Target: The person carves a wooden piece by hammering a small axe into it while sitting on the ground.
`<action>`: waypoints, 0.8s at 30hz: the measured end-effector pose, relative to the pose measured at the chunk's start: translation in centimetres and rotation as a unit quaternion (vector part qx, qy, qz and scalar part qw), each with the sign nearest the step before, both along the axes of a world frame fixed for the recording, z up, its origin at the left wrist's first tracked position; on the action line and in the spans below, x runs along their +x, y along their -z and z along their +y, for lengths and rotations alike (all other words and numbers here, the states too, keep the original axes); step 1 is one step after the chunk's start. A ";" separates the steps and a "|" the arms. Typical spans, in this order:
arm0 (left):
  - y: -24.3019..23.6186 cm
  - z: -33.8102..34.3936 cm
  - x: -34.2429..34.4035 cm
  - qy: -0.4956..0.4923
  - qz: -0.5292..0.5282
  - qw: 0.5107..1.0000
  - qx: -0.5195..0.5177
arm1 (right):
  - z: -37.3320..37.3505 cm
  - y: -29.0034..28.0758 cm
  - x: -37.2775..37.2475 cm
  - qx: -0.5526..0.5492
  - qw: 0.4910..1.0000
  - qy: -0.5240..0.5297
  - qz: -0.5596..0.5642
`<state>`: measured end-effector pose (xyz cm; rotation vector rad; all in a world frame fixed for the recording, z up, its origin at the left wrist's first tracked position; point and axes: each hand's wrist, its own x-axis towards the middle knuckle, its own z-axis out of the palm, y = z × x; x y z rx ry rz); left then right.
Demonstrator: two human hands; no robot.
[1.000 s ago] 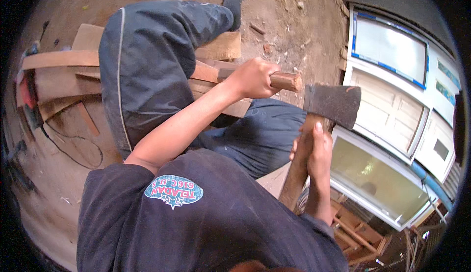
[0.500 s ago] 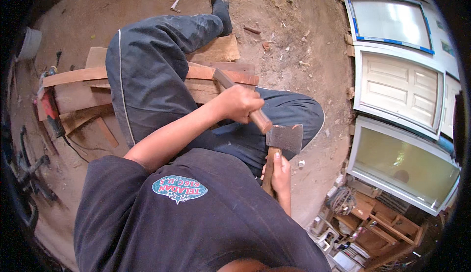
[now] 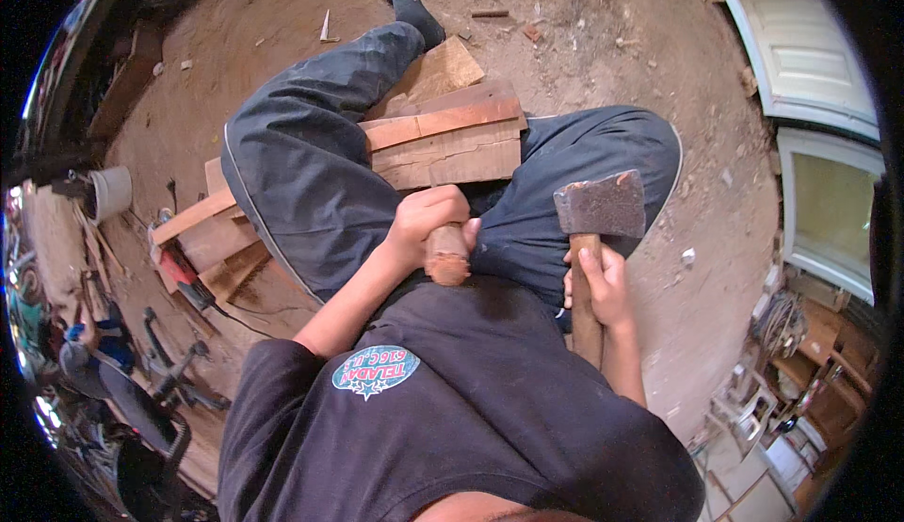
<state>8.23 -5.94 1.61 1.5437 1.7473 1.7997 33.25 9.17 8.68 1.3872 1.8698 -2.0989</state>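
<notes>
My left hand (image 3: pixel 426 219) is wrapped round a thick wooden stick (image 3: pixel 447 266) in front of my belly. The stick's rough, reddish end points toward me, and its far part is hidden behind the fingers. On the right, my right hand (image 3: pixel 607 289) grips the wooden handle of an axe (image 3: pixel 600 204), close under the head. The dark, worn axe head is uppermost, over my bent right knee. Stick and axe are apart. Between my legs lies a block of stacked wooden boards (image 3: pixel 446 150), touched by neither hand.
A red and black power tool (image 3: pixel 181 270) with a cable lies beyond my left thigh, beside more boards. Farther left stands a white bucket (image 3: pixel 111 192). Wood scraps (image 3: pixel 490 13) dot the dirt floor. Framed panels (image 3: pixel 800 42) and wooden shelving (image 3: pixel 815 334) line the right side.
The stick has swung away from the axe head, back toward my belly, its end now facing me. The axe has shifted right and up in view, and the camera view has also moved.
</notes>
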 end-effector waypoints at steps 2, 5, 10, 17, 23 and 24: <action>0.3 -0.8 -0.3 -0.026 -0.070 0.997 0.016 | 0.2 0.1 0.0 -0.014 1.000 0.004 0.005; 1.2 -1.3 -1.6 -0.070 -0.090 0.986 0.126 | 0.2 0.1 -0.1 -0.028 0.999 0.017 0.008; 1.1 0.1 -4.5 -0.133 -0.178 0.969 0.112 | 0.2 -0.4 -1.1 -0.019 1.000 0.018 0.000; 1.3 2.0 -7.2 -0.100 -0.180 0.968 0.143 | 0.5 -0.3 -1.2 -0.049 0.999 0.024 0.005; 1.6 2.5 -6.7 -0.104 -0.202 0.970 0.085 | 0.8 -0.6 -1.4 -0.076 0.996 0.038 -0.010; 1.7 2.5 -6.7 -0.102 -0.200 0.971 0.084 | 0.9 -0.7 -1.5 -0.076 0.997 0.034 -0.010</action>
